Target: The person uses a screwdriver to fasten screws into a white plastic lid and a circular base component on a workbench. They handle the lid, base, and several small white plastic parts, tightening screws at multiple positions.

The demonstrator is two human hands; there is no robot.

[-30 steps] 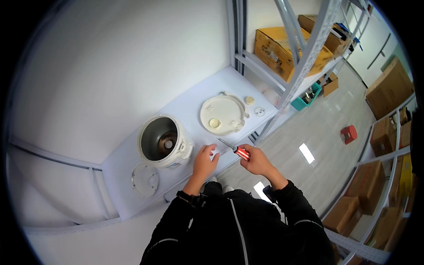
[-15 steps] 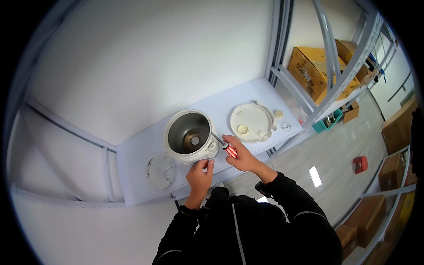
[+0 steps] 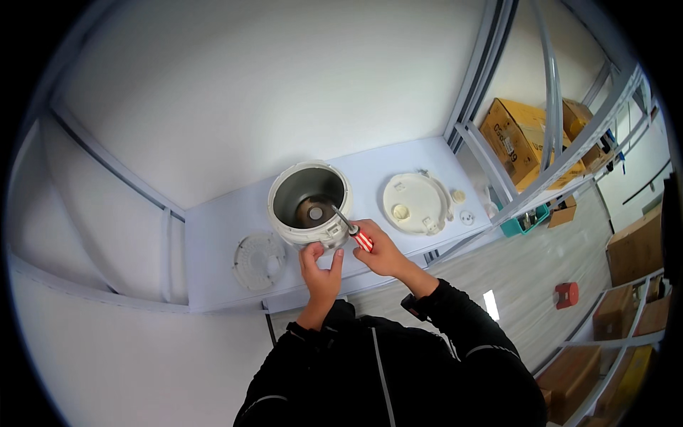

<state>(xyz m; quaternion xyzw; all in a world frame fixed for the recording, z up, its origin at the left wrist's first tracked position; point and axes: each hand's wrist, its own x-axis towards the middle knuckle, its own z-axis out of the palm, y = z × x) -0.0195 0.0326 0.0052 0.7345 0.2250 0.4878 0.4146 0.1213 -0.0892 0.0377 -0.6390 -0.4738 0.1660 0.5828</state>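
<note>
A white rice cooker body (image 3: pixel 283 226) with its lid off stands on the white table, its metal interior showing a brownish patch and a round centre piece at the bottom. My right hand (image 3: pixel 383 250) grips a screwdriver (image 3: pixel 362 240) with a red-and-white striped handle. Its shaft points up and left over the cooker's front right rim; I cannot tell if the tip touches anything. Against the cooker's near side rests my left hand (image 3: pixel 321 276), thumb and fingers apart, touching the wall below the rim.
On the white table (image 3: pixel 213 285) lie a round perforated cover (image 3: pixel 257 262) at left and a round white lid (image 3: pixel 420 196) at right, with a small cup-like part (image 3: pixel 400 212) on it. Two small round pieces (image 3: pixel 458 194) sit beyond. Grey frame posts flank the table; cartons (image 3: pixel 530 139) stand right.
The screwdriver has swung left, its shaft now over the cooker's front right rim. My left thumb and fingers have spread from a pinch. The cooker has turned slightly, and the view has shifted.
</note>
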